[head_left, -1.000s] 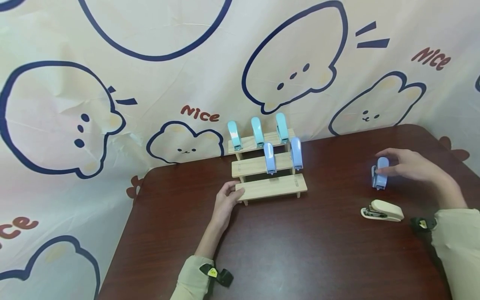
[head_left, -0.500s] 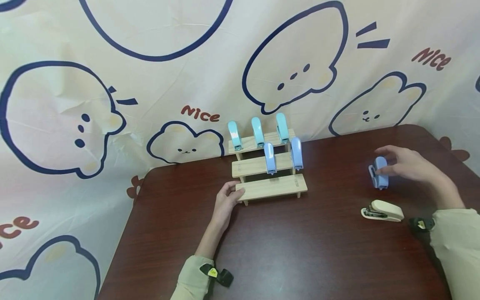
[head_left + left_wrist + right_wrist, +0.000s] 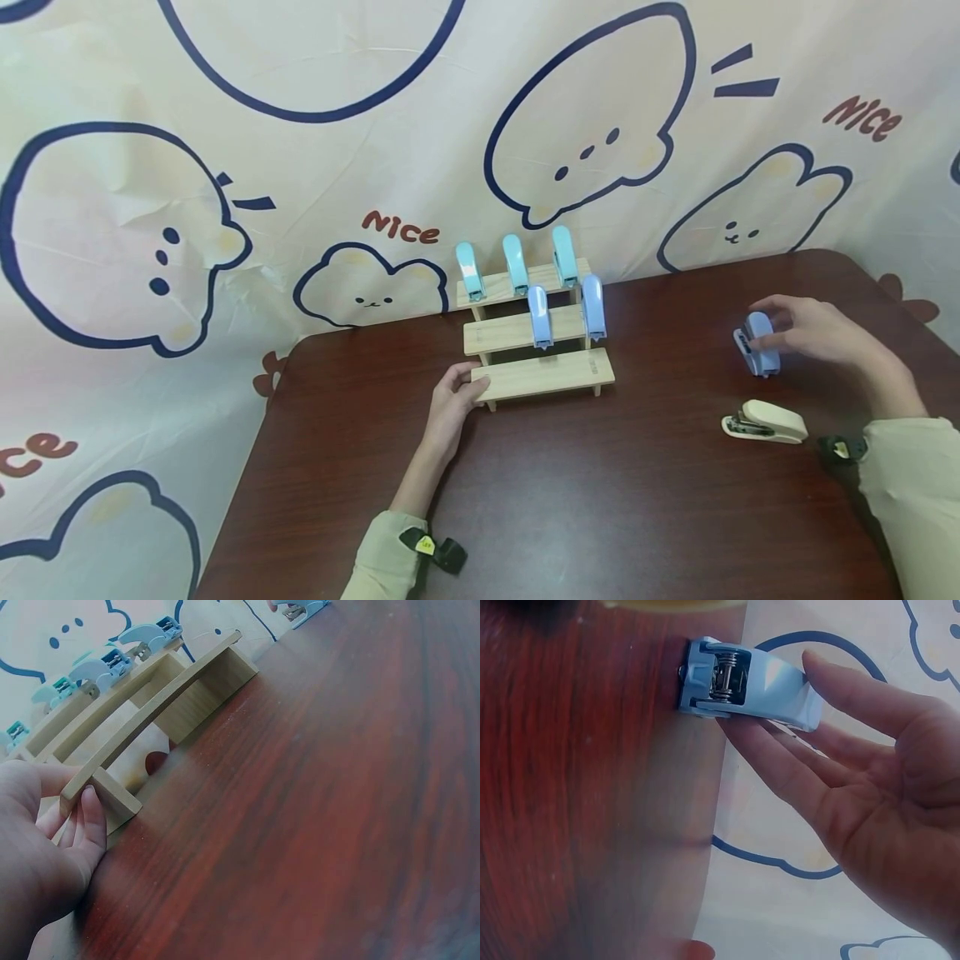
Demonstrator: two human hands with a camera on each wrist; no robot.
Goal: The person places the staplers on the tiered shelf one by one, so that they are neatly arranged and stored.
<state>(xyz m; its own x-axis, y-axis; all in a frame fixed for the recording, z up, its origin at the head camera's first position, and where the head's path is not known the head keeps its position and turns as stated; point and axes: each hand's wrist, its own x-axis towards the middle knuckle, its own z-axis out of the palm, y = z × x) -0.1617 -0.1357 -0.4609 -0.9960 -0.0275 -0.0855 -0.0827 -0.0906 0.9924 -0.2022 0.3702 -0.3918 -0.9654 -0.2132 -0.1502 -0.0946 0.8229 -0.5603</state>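
At the right of the head view my right hand (image 3: 821, 333) holds a blue stapler (image 3: 765, 346) between thumb and fingers. Seen from the right wrist, the stapler (image 3: 776, 686) stands with its spring end at the tabletop and fingers along its side. My left hand (image 3: 448, 408) grips the left end of the lowest step of a three-step wooden rack (image 3: 543, 377), thumb on top. Up close in the left wrist view, the fingers pinch the board's end (image 3: 75, 791). Nearer the body than the held stapler, a cream stapler (image 3: 772, 419) lies on its side.
Three turquoise staplers, one of them in the middle (image 3: 515, 262), stand on the rack's top step. Two blue staplers, including a left one (image 3: 539, 317), are on the middle step. A printed cloth (image 3: 360, 167) hangs behind the dark wooden table (image 3: 600, 500).
The blue stapler in my right hand has turned slightly, its base swinging out to the left. My left hand and the rack have stayed put.
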